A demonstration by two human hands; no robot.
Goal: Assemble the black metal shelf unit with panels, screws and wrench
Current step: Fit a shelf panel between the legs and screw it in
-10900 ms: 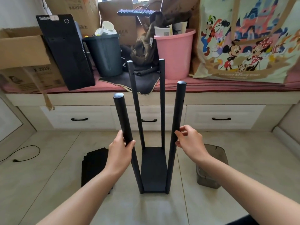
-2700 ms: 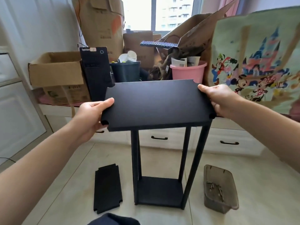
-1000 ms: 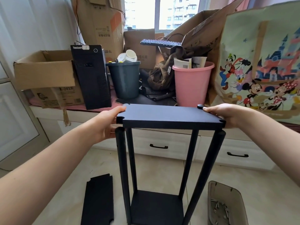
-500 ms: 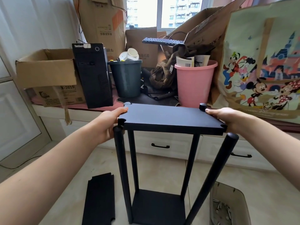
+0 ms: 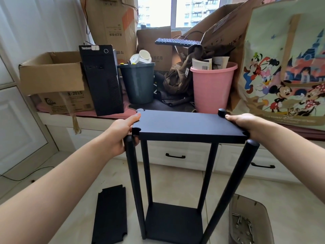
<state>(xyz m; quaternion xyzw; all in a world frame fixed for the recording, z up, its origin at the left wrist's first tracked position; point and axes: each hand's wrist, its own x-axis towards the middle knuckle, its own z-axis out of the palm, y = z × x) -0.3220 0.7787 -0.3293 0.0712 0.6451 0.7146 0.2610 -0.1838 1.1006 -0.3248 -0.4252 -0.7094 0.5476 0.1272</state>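
A black shelf frame stands on the floor: a bottom panel (image 5: 173, 221) with several upright black poles. A second black panel (image 5: 190, 125) lies level across the pole tops. My left hand (image 5: 121, 132) grips its left edge, thumb on top, beside the near left pole (image 5: 134, 182). My right hand (image 5: 244, 123) holds the right edge. The near right pole (image 5: 233, 182) leans outward, its cap just outside the panel's corner notch. The two far pole caps show in the far notches. A spare black panel (image 5: 110, 215) lies flat on the floor at left.
A brownish plastic tray (image 5: 249, 221) with several screws sits on the floor at right. Behind is a window bench with drawers, holding a cardboard box (image 5: 52, 76), a black computer tower (image 5: 102, 80), a dark bin (image 5: 139, 81), a pink bucket (image 5: 212, 85) and a cartoon bag (image 5: 284, 67).
The panel came down from chest height onto the pole tops. In the last half second it settled slightly between the far poles, while the near right pole stays splayed outside its corner.
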